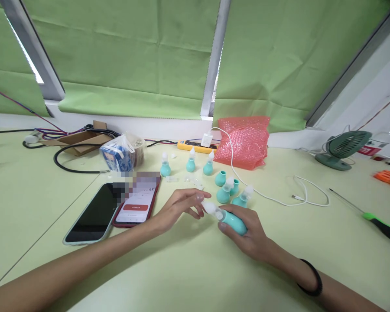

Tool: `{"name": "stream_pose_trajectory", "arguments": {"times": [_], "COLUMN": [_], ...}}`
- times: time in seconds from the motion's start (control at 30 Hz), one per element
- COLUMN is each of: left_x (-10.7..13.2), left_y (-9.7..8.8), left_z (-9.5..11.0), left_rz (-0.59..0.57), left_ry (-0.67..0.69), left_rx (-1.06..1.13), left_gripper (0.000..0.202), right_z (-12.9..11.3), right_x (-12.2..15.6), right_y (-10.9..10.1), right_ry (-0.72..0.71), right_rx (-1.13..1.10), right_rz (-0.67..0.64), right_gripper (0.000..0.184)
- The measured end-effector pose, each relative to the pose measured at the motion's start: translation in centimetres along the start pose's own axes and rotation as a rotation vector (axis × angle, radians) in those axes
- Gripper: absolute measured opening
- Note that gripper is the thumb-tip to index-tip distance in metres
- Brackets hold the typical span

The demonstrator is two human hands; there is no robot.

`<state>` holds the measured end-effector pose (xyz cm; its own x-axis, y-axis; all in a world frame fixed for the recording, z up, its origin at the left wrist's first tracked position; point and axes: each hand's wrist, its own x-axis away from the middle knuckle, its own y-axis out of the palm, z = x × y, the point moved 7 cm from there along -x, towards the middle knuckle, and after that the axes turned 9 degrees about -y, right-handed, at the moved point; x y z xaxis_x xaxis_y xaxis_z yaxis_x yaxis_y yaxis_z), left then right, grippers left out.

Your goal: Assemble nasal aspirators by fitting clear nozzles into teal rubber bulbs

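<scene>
My right hand (247, 232) is wrapped around the teal bulb of a nasal aspirator (234, 222), whose clear nozzle points to the upper left. Beside the nozzle's tip is my left hand (182, 206), its fingers apart and loosely curved; whether a fingertip touches the nozzle I cannot tell. Just beyond my hands stand more teal aspirators with clear nozzles, one (223, 195) in front of two bare bulbs (220, 178). Farther back, three upright aspirators (190, 164) form a loose row. Small clear parts (193, 180) lie scattered on the table between them and my left hand.
Two phones (91, 216) lie at left, near a plastic-wrapped blue package (117, 152). A yellow power strip (195, 146) and pink bubble-wrap bag (243, 143) are at the back. To the right are a white cable (279, 201), a screwdriver (367, 215) and a green fan (344, 149).
</scene>
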<state>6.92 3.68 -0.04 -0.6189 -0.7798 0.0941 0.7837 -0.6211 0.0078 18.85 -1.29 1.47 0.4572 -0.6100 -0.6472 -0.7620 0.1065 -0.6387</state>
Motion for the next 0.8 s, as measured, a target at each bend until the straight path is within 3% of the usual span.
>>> {"name": "stream_pose_trajectory", "arguments": {"times": [0.17,0.3,0.4,0.5,0.7,0.8], "left_x": [0.9,2.0,2.8,3.4,3.5,3.5], "left_y": [2.0,4.0,6.1,7.6,8.2,8.0], "left_z": [-0.7,-1.1,-2.4,-3.2,-3.3,-3.0], "left_rz": [-0.06,-0.08,-0.162,-0.222,-0.173,-0.11], "left_ry": [0.006,0.116,0.208,0.323,0.394,0.389], "left_rx": [-0.038,-0.505,-0.856,-1.04,-1.146,-1.135], "left_gripper": [0.051,0.039,0.055,0.057,0.039,0.04], "right_z": [0.6,1.8,2.2,1.5,-0.8,-0.9], "right_x": [0.9,1.4,1.0,0.9,2.3,2.1], "right_y": [-0.4,-0.6,-0.1,0.6,3.1,1.4], "right_ry": [0.058,0.176,0.271,0.317,0.307,0.207], "right_rx": [-0.099,-0.37,-0.579,-0.73,-0.793,-0.643], "right_rz": [0.165,0.322,0.323,0.31,0.147,0.242], "right_gripper": [0.014,0.02,0.021,0.024,0.028,0.029]}}
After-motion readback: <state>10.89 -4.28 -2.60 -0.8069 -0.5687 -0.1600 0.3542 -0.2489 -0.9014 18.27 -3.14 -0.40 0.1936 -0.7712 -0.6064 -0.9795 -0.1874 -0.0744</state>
